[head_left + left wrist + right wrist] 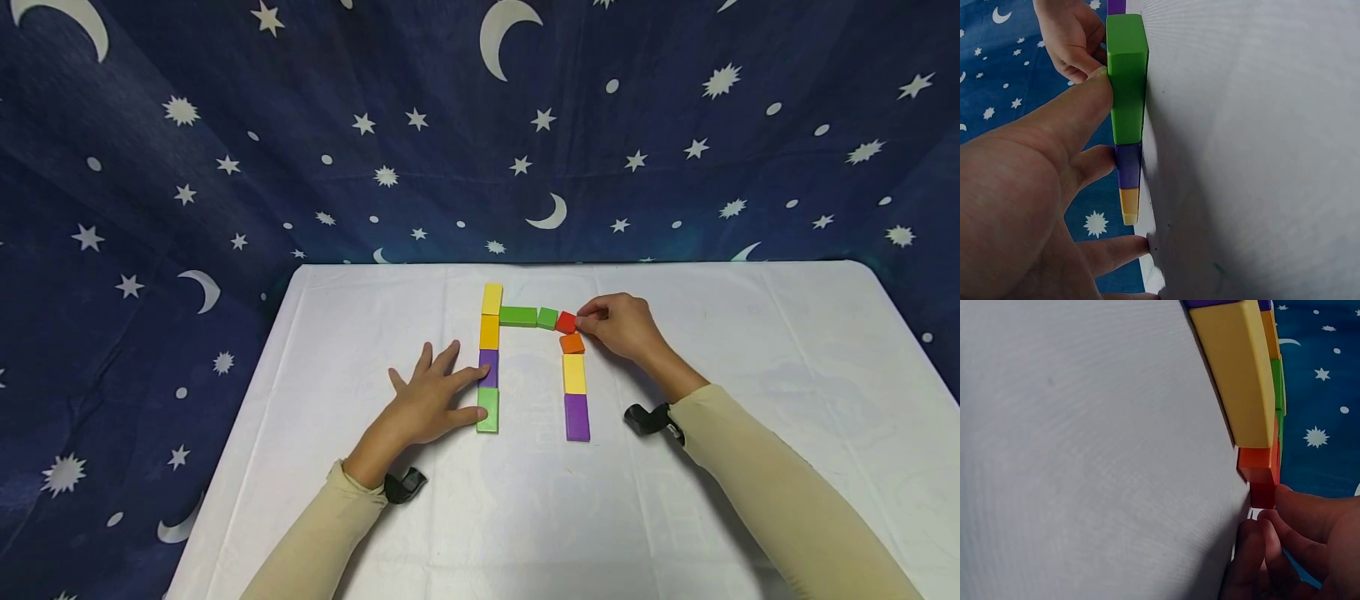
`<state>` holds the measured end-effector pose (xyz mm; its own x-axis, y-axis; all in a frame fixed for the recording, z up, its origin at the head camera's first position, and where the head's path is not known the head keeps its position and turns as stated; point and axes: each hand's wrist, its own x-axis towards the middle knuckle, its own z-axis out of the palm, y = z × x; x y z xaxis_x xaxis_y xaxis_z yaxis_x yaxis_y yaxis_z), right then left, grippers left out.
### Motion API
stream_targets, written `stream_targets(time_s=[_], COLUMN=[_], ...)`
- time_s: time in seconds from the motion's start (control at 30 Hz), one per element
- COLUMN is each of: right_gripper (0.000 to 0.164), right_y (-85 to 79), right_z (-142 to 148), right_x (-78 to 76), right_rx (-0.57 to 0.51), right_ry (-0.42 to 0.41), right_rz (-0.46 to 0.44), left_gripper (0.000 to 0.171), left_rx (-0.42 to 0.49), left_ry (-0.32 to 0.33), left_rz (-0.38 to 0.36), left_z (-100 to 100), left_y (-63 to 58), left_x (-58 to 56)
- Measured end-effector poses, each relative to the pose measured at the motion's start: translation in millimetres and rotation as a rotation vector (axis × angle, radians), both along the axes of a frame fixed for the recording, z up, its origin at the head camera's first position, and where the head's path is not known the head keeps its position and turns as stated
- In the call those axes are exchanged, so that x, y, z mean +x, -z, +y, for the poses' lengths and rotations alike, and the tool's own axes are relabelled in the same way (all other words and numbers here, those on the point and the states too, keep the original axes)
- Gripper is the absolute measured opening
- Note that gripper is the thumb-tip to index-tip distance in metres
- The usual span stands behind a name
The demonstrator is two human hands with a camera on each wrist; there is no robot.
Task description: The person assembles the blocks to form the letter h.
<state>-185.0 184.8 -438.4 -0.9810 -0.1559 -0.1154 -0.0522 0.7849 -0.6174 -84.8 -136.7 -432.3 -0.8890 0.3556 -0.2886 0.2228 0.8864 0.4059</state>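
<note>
Several coloured blocks lie on the table in an arch-like outline. My left hand spreads its fingers at the left column. Its thumb rests on the light green block, and its index finger touches the purple block above. At the upper right corner, my right hand has its thumb and index finger on the small red block, the other fingers curled beneath. Just below the red block, an orange block sits tilted. A small green block is on its left.
The left column continues up with an orange-yellow block and a yellow block. A long green block runs across the top. Down the right side are a yellow block and a purple block. White cloth covers the table.
</note>
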Motion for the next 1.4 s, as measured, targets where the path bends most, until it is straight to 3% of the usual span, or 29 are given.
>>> stream_targets(time_s=[0.53, 0.83, 1.03, 1.27, 1.4], right_gripper=[0.016, 0.024, 0.026, 0.023, 0.022], right_y=[-2.2, -6.9, -8.1, -6.8, -8.2], right_z=[1, 4, 6, 8, 12], right_x=[0.9, 6.7, 11.1, 18.0, 28.8], right_rx=[-0.009, -0.019, -0.014, -0.032, -0.069], right_ry=[-0.025, 0.012, -0.048, -0.079, -0.165], right_rz=[0.011, -0.053, -0.103, -0.044, -0.008], left_gripper=[0.068, 0.068, 0.068, 0.068, 0.068], left_rx=[-0.019, -0.012, -0.011, -0.010, -0.016], left_ry=[0.003, 0.004, 0.002, 0.002, 0.004], left_rz=[0.012, 0.012, 0.013, 0.015, 0.013], left_z=[1, 0, 0, 0, 0], left_y=[0.0, 0.3, 0.0, 0.0, 0.0], left_x=[0.0, 0.2, 0.4, 0.2, -0.2])
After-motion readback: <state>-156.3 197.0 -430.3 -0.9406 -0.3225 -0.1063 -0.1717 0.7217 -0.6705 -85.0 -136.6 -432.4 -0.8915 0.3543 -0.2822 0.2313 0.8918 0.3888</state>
